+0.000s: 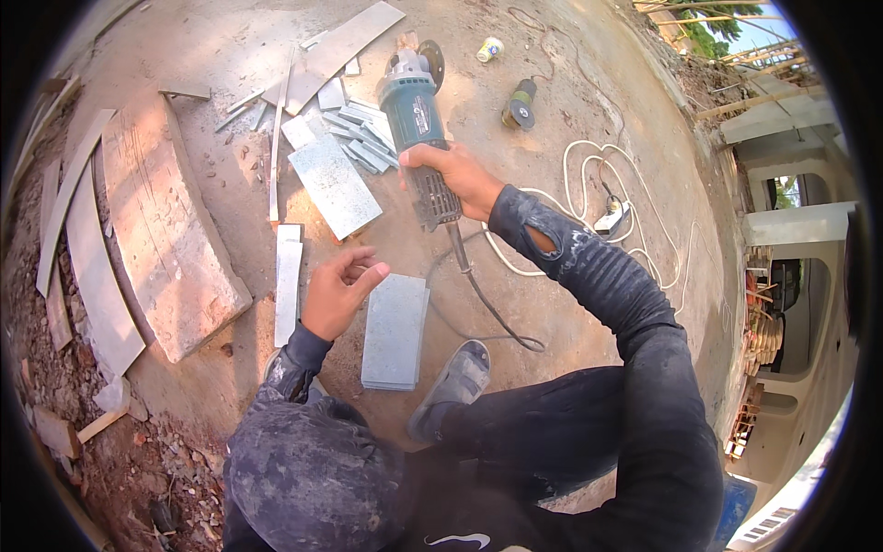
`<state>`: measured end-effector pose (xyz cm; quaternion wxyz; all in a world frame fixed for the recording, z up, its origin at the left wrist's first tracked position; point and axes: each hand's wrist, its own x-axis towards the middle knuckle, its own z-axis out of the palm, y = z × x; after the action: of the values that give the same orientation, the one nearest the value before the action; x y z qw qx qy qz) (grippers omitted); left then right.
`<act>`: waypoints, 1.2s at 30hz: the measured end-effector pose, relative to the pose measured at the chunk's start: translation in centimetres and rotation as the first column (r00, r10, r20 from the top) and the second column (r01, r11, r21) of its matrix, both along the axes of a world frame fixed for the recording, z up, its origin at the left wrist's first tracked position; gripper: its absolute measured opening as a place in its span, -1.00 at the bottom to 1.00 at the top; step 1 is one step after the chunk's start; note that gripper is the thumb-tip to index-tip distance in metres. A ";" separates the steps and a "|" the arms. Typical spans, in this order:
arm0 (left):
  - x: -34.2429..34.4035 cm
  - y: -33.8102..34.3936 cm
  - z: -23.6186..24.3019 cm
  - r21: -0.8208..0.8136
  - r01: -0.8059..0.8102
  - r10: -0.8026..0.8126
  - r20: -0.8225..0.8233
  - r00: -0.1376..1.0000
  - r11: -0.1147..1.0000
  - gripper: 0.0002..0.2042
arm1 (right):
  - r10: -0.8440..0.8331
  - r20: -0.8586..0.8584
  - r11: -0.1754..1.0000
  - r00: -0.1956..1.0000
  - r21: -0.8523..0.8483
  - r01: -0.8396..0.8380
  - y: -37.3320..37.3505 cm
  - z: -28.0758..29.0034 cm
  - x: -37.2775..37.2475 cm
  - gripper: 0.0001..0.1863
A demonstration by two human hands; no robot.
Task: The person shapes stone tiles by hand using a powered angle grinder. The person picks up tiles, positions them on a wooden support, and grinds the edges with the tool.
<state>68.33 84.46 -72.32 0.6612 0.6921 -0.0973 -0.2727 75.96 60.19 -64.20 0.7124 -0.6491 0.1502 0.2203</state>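
A green grinder [410, 115] is held over the ground [575, 317] by the right hand [455, 177], whose grip is closed around the rear of its body. Its long axis is set nearly straight away from the person, with the head and disc [432, 63] pointed to the far side, slightly leftward, and the cord [464, 263] trailed from the near end. The left hand [340, 294] is poised beside stacked grey tiles [394, 331], its grip relaxed, thumb and fingers parted. Beyond it, a speckled tile [336, 187] and narrow strips [363, 138] are scattered.
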 end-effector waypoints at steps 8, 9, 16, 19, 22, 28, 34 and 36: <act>-0.1 0.4 -3.2 -0.230 -0.299 0.313 0.026 0.949 0.926 -0.71 | -0.189 0.222 0.979 0.956 0.120 0.165 10.9 -7.4 0.3 -0.77; -0.7 0.6 -4.2 -0.202 -0.292 0.296 -0.012 0.955 0.935 -0.74 | -0.200 0.242 0.979 0.950 0.088 0.183 10.8 -8.6 -0.5 -0.76; -0.2 1.9 -12.0 -0.278 -0.207 0.045 -0.497 0.867 0.938 -0.56 | -0.179 0.284 0.968 0.942 -0.123 0.221 10.8 -9.6 -1.4 -0.67; -0.7 2.0 -8.3 -0.276 -0.247 0.079 -0.505 0.859 0.929 -0.52 | -0.258 0.330 0.943 0.908 -0.120 0.311 11.0 -10.2 -1.6 -0.71; 0.0 1.9 -7.8 -0.181 -0.295 0.186 -0.454 0.871 0.938 -0.54 | -0.277 0.300 0.944 0.913 -0.095 0.317 11.6 -9.3 -1.4 -0.71; 0.1 1.7 -9.4 -0.056 -0.320 0.292 -0.286 0.913 0.946 -0.53 | -0.312 0.261 0.931 0.914 -0.106 0.349 12.0 -10.3 -1.6 -0.72; -0.7 1.9 -8.4 -0.124 -0.217 0.128 -0.499 0.857 0.968 -0.49 | -0.328 0.241 0.928 0.913 -0.099 0.359 11.2 -13.4 -2.4 -0.73; -0.7 2.8 -6.5 -0.054 -0.296 0.221 -0.541 0.811 0.954 -0.54 | -0.268 0.186 0.953 0.945 -0.089 0.288 12.5 -12.6 -2.2 -0.72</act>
<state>67.66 87.26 -78.80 0.7384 0.5503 0.1654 -0.3529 73.73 72.65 -76.78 0.7080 -0.6779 0.1911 0.0516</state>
